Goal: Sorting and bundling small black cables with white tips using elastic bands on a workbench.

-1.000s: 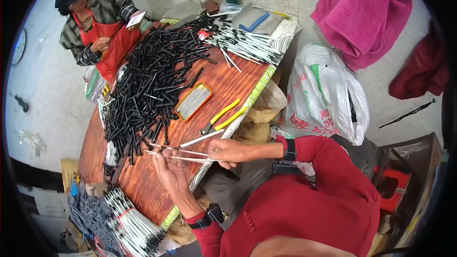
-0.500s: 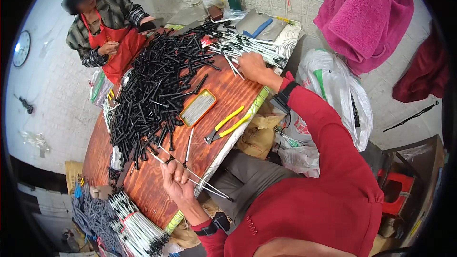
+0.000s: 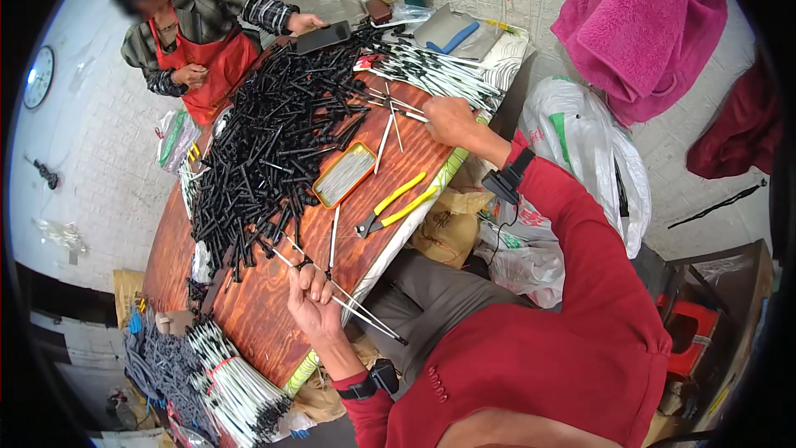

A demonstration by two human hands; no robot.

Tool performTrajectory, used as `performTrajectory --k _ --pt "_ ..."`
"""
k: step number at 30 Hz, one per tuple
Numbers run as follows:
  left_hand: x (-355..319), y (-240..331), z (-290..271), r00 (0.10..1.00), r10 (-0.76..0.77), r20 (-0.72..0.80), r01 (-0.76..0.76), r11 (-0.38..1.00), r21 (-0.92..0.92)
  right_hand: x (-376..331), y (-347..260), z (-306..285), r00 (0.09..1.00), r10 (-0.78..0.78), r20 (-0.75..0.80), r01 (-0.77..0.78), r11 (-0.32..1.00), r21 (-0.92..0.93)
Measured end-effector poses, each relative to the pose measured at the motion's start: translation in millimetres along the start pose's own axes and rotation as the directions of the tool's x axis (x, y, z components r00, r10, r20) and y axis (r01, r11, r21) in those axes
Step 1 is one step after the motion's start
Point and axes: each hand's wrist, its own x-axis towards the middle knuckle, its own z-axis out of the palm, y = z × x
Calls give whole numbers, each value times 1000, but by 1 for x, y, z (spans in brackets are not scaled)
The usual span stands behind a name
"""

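My left hand (image 3: 313,305) is closed around slim white rods (image 3: 369,315) joined by a black fitting; their black-tipped ends slant toward my lap. At the table's right side my right hand (image 3: 453,124) pinches more white rods (image 3: 410,115) with black middles, low over the wood. A loose white rod (image 3: 383,143) lies just left of that hand, and another white rod (image 3: 334,236) near my left fingers. Between my hands are a yellow-rimmed tin (image 3: 334,168) of thin pale pins and yellow-handled nippers (image 3: 401,192). Behind them spreads a heap of black plastic parts (image 3: 265,137).
White rods (image 3: 452,75) lie piled at the far right, beside a blue-handled tool (image 3: 456,38). A tied rod bundle (image 3: 236,386) stands at lower left. Across the table, a person (image 3: 195,41) in a red apron holds a dark flat rectangular thing (image 3: 323,36). White plastic bags (image 3: 572,141) hang right.
My right hand has drawn back slightly from the rod pile, rods in its fingers. A loose rod now lies beside the tin. The other person's arm has reached out over the black heap.
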Motion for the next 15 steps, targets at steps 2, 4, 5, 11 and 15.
performTrajectory --k 2,4,5,11,15 --pt "-1 1 -1 1000 9 6 -9 1000 -10 7 1 -4 1000 25 -3 -25 1000 -11" --pt "-1 2 -1 1000 15 9 -15 1000 -14 11 1 -9 999 35 -5 -35 999 -16" --pt "0 2 -2 1000 16 4 -16 1000 -13 11 3 -14 993 66 -100 -61 997 48" --pt "1 1 -5 1000 6 -15 -6 1000 -15 4 5 -33 953 224 -202 -180 960 215" --pt "0 0 -2 999 0 -40 0 1000 -2 -1 7 -49 915 239 -326 -106 920 377"
